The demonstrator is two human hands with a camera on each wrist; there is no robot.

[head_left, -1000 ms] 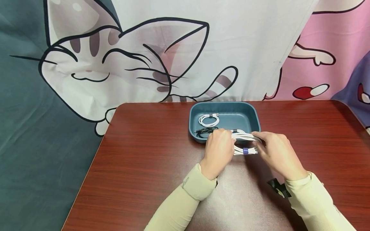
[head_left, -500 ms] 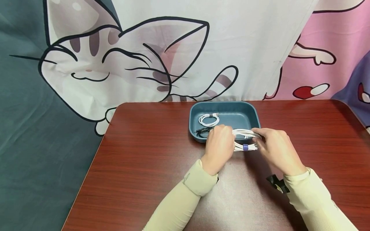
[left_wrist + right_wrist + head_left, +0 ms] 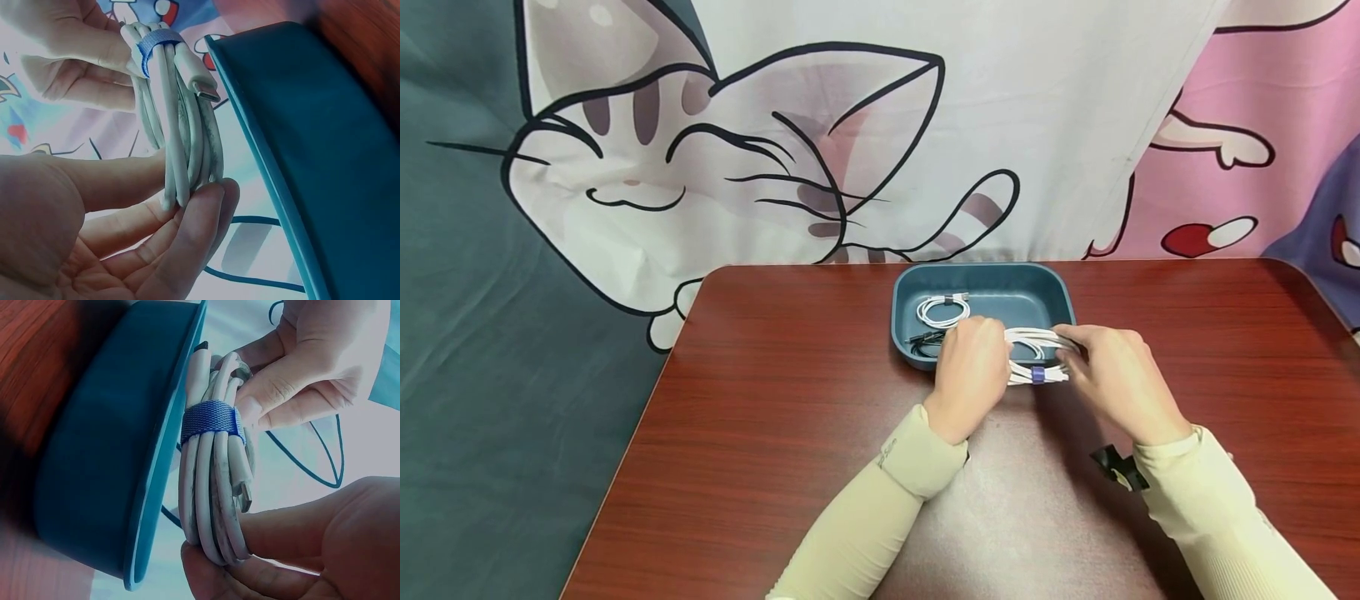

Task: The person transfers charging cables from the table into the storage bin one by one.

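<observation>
A coiled white USB cable [image 3: 1039, 335], wrapped by a blue strap [image 3: 211, 419], is held in the air between both hands, over the near rim of a blue-green bin [image 3: 1052, 287]. My left hand [image 3: 972, 375] pinches the coil's left end. At its right end, my right hand [image 3: 1123, 379] grips the loops between thumb and fingers. A metal plug [image 3: 206, 92] pokes out beside the strap in the left wrist view. Inside the bin lie another coiled white cable [image 3: 925, 315] and a black cable [image 3: 922, 342], partly hidden behind my left hand.
The bin stands at the back edge of a reddish-brown wooden table [image 3: 760, 400]. Behind it hangs a cloth [image 3: 1037, 100] printed with cartoon cats.
Both hands have moved slightly away from me, carrying the white cable a little farther over the bin. Their hold on it looks the same.
</observation>
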